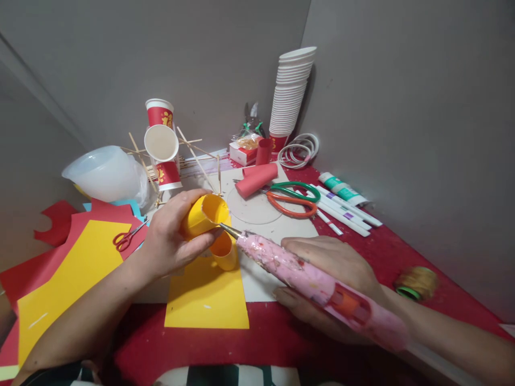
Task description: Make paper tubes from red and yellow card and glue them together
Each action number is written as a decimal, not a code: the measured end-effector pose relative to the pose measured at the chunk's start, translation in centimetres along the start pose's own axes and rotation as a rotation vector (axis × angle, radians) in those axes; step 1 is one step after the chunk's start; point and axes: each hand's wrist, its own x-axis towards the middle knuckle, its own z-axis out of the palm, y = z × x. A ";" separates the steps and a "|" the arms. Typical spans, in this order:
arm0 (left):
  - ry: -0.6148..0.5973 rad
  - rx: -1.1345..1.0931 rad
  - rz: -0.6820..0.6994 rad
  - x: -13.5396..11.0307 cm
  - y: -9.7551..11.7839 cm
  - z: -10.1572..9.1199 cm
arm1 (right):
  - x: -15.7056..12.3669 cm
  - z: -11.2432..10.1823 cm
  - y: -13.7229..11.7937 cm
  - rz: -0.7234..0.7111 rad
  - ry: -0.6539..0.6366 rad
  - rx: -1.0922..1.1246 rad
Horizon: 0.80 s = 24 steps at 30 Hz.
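Note:
My left hand (171,238) is closed around a rolled yellow paper tube (203,214), held just above the table. A second yellow paper tube (224,251) sits right below it on a yellow sheet (207,297). My right hand (330,279) grips a pink hot glue gun (317,284). Its metal nozzle (230,231) touches the lower edge of the held tube's mouth.
Orange and green scissors (293,199) and red paper rolls (255,179) lie behind. A tall stack of white cups (292,91), white rings (300,150), glue sticks (346,209), a twine spool (416,282), red cups on a stick frame (163,145), a clear jug (104,174), small red scissors (126,238) and coloured sheets (68,268) surround.

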 end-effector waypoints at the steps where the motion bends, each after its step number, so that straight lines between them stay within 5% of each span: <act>1: -0.002 -0.003 -0.007 0.0 0.0 0.0 | -0.2 0.4 0.1 0.014 0.038 0.009; 16: -0.013 -0.065 -0.108 -0.1 0.4 -0.4 | -0.5 1.5 0.3 0.012 0.116 0.015; 24: -0.022 -0.072 -0.142 -0.2 0.2 -0.4 | -1.6 1.6 0.6 0.113 -0.008 0.005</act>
